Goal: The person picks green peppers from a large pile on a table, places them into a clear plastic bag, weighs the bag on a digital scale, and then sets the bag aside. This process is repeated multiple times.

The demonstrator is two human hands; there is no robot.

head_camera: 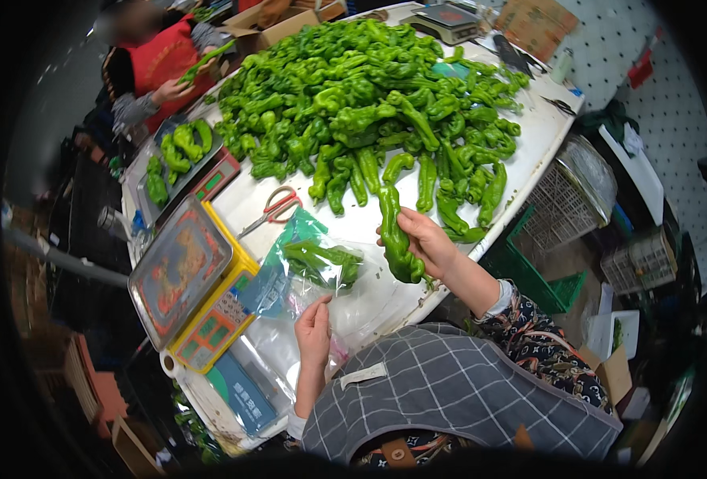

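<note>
My right hand (428, 242) grips a long, wrinkled green pepper (396, 239) over the near right part of the white table (497, 206). My left hand (314, 326) is at the near edge of a clear plastic bag (323, 260) with green peppers in it; its fingertips are close together, and whether they pinch the film I cannot tell. Beyond both hands lies a large heap of green peppers (353, 96). Red-handled scissors (278, 205) rest left of the bag. A yellow digital scale (215, 323) with a stained metal pan (179, 272) stands at the left.
Across the table's far left, a co-worker in a red apron (161, 66) holds a green pepper. Near them a second scale (215, 173) bears several peppers. Another scale (443, 21) stands at the back. Plastic crates (560, 200) stand on the right, beyond the table edge. A blue-green packet (242, 392) lies at near left.
</note>
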